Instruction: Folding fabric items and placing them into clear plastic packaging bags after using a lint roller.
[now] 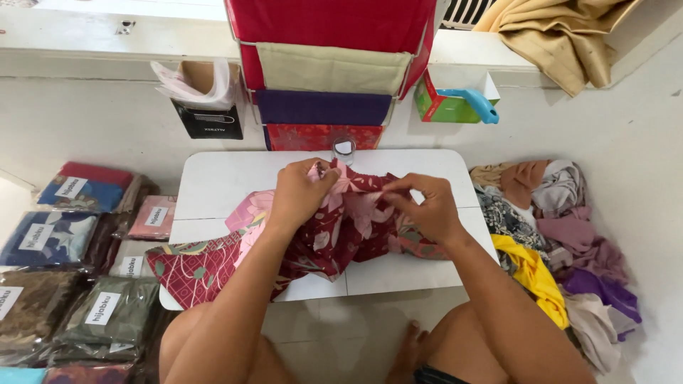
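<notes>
scarf (334,238): maroon-pink floral, crumpled on white table (213,178) | left hand (299,195), right hand (427,206): both grips apparently pinching its top edge

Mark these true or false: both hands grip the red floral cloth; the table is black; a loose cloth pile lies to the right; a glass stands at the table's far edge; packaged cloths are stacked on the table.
1. Left hand and right hand grip the cloth: true.
2. Table is black: false, it is white.
3. Cloth pile lies on the right: true.
4. Glass at far edge: true.
5. Packages on the table: false, they lie on the floor, left.
</notes>
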